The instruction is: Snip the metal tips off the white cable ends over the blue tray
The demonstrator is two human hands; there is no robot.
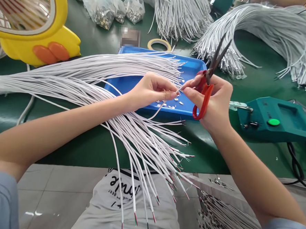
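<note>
My left hand (150, 90) pinches the end of one thin white cable (160, 109) over the blue tray (194, 67). My right hand (213, 97) meets it at the cable tip, fingertips pinched there, while red-handled scissors (208, 86) hang on its fingers with the blades pointing up and away. A large bundle of white cables (93, 76) lies across the green table under my left forearm, its stripped ends fanning out over the table edge toward my lap. Small white scraps (173, 103) lie in the tray.
A yellow duck-shaped fan (39, 24) stands at the back left. More white cable bundles (264, 35) curve across the back right, with bags of small metal parts (107, 11) and a tape roll (159, 44) behind the tray. A teal device with a green button (274, 118) sits right.
</note>
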